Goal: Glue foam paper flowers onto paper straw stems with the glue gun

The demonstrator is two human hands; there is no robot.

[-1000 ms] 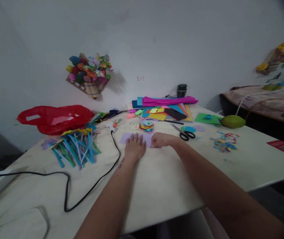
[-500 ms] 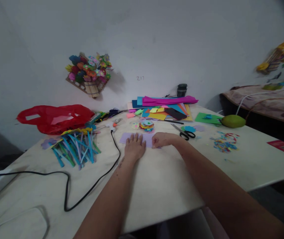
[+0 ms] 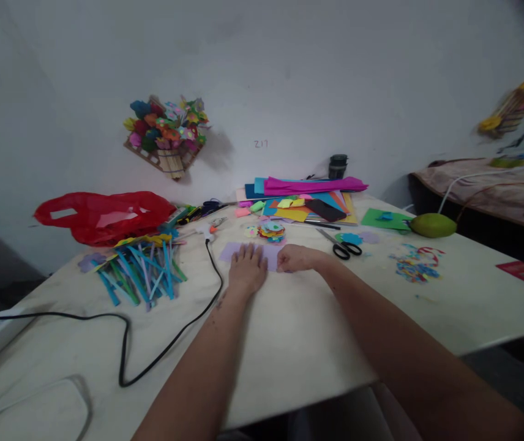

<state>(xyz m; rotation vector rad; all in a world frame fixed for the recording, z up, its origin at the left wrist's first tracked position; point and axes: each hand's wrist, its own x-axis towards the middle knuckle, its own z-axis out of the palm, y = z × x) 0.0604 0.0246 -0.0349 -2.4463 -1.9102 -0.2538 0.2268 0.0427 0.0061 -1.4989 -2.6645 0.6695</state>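
Observation:
A sheet of lilac paper lies flat on the white table, directly in front of me. Across its left part my left hand rests palm down, fingers stretched out. My right hand is closed at the paper's right end, fingers curled in; whether it pinches the edge or holds a small tool there is hidden. Just beyond the paper sits a small stack of colourful paper flowers. Black-handled scissors lie to the right of my right hand.
To the left are blue and green paper strips, a red plastic bag and a glue gun with a black cord. At the back lie coloured sheets and a dark phone. Paper scraps and a green fruit are right.
My right hand has shifted slightly left along the paper, still closed. My left hand stays flat on the sheet. The whole view has moved a little.

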